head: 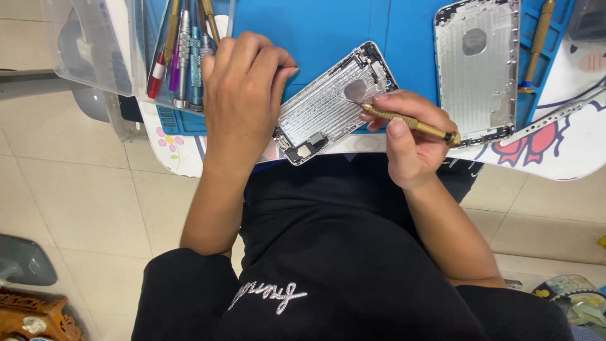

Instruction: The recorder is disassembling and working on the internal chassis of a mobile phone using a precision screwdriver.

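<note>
The left hand (243, 95) covers the lower left corner of the phone shell (334, 104), and its fingertips hide what they press on. The screwdriver (407, 121) tip is too fine to tell which spot it meets; the right hand (410, 142) hides part of the shaft. The second shell (476, 69) is cut off by the top edge, as are the tools (183, 50) in the clear tray (95, 50). The counter (555, 155) runs out of view rightwards. Small parts inside both shells are too small to identify.
</note>
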